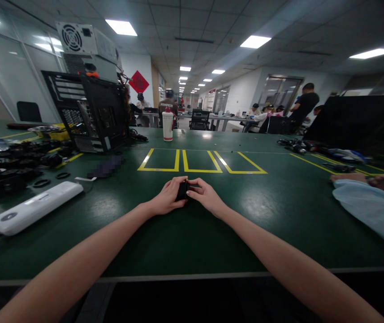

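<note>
Between my two hands is a small black boxy part [182, 191], held low over the green table [192, 242]. My left hand [169, 196] wraps it from the left, fingers over the top and thumb along the near side. From the right, my right hand [204, 195] pinches the part's edge with thumb and fingertips. Fingers cover much of the part, so its exact kind does not show. Just beyond my hands, yellow tape outlines [202, 171] mark the tabletop.
At left stand a white power strip [37, 208], black rings [41, 183], dark loose parts [6, 163] and an open computer case [92, 112] with power supplies [87, 45] on top. A white cup [168, 126] stands ahead. Another person's sleeve [366, 211] rests at right, near cables [295, 146].
</note>
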{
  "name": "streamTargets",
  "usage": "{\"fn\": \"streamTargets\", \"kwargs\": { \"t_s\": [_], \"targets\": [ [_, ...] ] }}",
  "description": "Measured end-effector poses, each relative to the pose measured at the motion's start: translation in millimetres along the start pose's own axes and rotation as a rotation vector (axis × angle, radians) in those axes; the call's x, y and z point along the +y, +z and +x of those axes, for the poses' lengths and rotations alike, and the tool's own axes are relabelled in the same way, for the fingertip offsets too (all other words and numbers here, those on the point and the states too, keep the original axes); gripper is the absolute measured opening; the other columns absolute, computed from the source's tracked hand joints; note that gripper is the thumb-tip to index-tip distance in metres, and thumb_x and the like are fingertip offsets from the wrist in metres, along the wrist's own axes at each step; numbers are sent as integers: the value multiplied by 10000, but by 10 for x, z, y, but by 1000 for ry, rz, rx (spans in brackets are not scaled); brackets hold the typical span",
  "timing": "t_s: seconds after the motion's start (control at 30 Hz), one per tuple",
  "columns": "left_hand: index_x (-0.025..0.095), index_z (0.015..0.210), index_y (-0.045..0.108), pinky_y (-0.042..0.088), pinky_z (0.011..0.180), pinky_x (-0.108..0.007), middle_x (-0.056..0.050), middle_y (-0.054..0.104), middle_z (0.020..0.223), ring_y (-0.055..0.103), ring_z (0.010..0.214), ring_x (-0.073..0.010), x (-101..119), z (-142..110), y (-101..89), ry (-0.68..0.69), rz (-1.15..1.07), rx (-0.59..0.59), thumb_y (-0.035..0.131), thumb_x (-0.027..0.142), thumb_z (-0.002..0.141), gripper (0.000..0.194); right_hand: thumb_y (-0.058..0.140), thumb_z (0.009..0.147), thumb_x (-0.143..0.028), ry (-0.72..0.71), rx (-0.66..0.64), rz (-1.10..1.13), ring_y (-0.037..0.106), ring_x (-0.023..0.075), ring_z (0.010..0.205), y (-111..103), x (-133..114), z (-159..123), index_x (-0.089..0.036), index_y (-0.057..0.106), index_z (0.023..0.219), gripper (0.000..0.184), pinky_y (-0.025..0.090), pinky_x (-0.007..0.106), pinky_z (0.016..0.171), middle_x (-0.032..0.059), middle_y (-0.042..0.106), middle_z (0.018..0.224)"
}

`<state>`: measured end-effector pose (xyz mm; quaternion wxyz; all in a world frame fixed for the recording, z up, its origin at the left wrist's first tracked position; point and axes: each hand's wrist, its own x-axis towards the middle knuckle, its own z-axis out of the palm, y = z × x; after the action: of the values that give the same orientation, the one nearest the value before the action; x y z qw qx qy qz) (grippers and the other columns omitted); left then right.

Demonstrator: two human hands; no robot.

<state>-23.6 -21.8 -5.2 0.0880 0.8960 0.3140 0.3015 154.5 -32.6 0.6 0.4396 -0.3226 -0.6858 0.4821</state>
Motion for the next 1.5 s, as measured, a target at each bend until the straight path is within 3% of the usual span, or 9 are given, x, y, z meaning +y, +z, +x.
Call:
{"fn": "streamTargets", "kwargs": {
  "t_s": [0.33, 0.53, 0.7, 0.97, 1.23, 1.5],
  "targets": [
    [208, 1257, 159, 276, 970, -435, -103, 345, 1221, 351, 1153, -240, -13, 4, 13, 6, -3, 13, 541, 267, 724, 658, 558, 712, -268, -44, 31, -15, 563, 138, 848, 38, 31, 9, -204, 476, 857, 178, 457, 324, 787, -2, 519, 903],
    [214, 1258, 151, 275, 968, -442, -100, 347, 1221, 352, 1151, -247, -17, 7, 21, 8, 0, 11, 538, 263, 723, 662, 562, 711, -251, -35, 46, -54, 526, 157, 968, 16, 30, 10, -206, 482, 978, 282, 412, 356, 880, 28, 518, 1029],
    [207, 1258, 157, 270, 977, -429, -99, 348, 1215, 350, 1151, -239, -12, 0, 8, 11, 4, 3, 536, 261, 726, 655, 580, 699, -244, -5, -3, -10, 540, 163, 961, 8, 11, -9, -215, 484, 979, 297, 420, 357, 865, 22, 523, 1037],
    [203, 1252, 173, 269, 982, -420, -100, 337, 1230, 341, 1159, -234, -2, 0, 1, 7, 2, 7, 542, 261, 725, 646, 534, 737, -272, -40, 24, 19, 562, 115, 808, 32, 22, -3, -210, 490, 870, 153, 452, 315, 794, -5, 522, 913],
    [202, 1256, 163, 276, 973, -431, -106, 349, 1215, 351, 1148, -240, -15, 0, 7, 13, 4, 6, 537, 264, 725, 652, 561, 715, -254, 5, 34, 8, 531, 169, 981, 11, 29, 10, -198, 485, 1006, 305, 398, 363, 889, 44, 518, 1058],
    [197, 1253, 170, 276, 972, -422, -103, 352, 1205, 356, 1138, -234, -15, 0, 14, 14, 8, 15, 545, 263, 720, 655, 599, 685, -252, 13, 10, 81, 554, 141, 911, 4, 14, -15, -208, 477, 915, 264, 410, 333, 857, 8, 527, 1007]
  ]
}}
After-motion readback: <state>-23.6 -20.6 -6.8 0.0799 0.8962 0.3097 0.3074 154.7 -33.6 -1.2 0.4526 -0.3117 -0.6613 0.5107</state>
